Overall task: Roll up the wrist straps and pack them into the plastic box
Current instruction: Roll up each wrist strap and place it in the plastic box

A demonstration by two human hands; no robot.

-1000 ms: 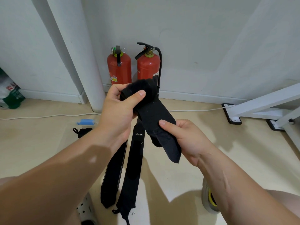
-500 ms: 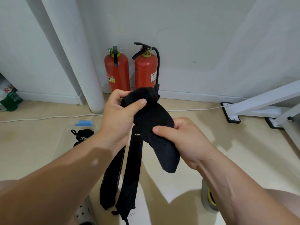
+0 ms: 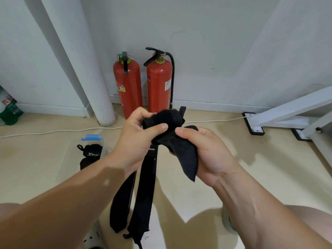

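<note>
I hold a black wrist strap (image 3: 179, 148) in mid air with both hands. My left hand (image 3: 138, 139) grips its rolled end, thumb on top. My right hand (image 3: 208, 151) pinches the loose tail, which hangs down past my palm. Two more black straps (image 3: 143, 191) lie flat on the floor below my hands. At the left stands a clear plastic box (image 3: 103, 141) with a blue latch; a rolled black strap (image 3: 91, 152) lies inside it, partly hidden by my left forearm.
Two red fire extinguishers (image 3: 142, 83) stand against the wall beside a white pipe (image 3: 89, 69). A white cable (image 3: 53, 131) runs along the floor. A white metal frame (image 3: 291, 114) is at the right. A green bag (image 3: 9, 110) sits at the far left.
The roll in my left hand has grown and the loose tail has become shorter. My right hand has moved up close to the left one. The view has tilted down.
</note>
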